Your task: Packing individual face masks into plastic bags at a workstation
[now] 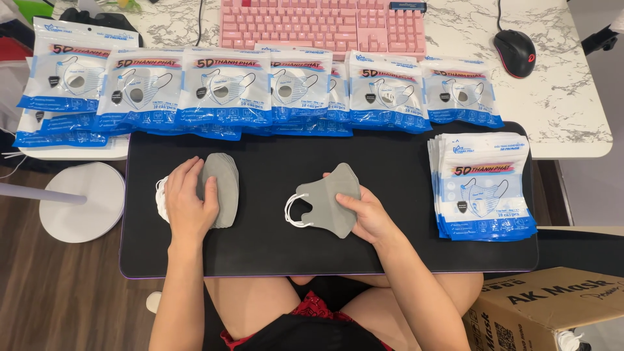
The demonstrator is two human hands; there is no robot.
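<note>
Grey masks lie on a black mat (pixel 273 253): the left hand (pixel 188 201) rests, fingers spread flat, on a stack (pixel 224 185) at the mat's left, while the right hand (pixel 367 214) pinches a separate bundle (pixel 328 195) mid-mat. Filled packs (pixel 221 91) line the desk behind; a pile of pouches (pixel 484 188) sits at right.

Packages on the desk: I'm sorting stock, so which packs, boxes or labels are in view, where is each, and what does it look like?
Row of mask packets: overlapping along the mat's far edge; flat white-and-blue pouches picturing a mask.
Stack of packets: mat's right end, beyond the right hand; same white-and-blue pouches.
Cardboard box: bottom right, below the mat; brown, dark print and a square code label.
No screens in view.
</note>
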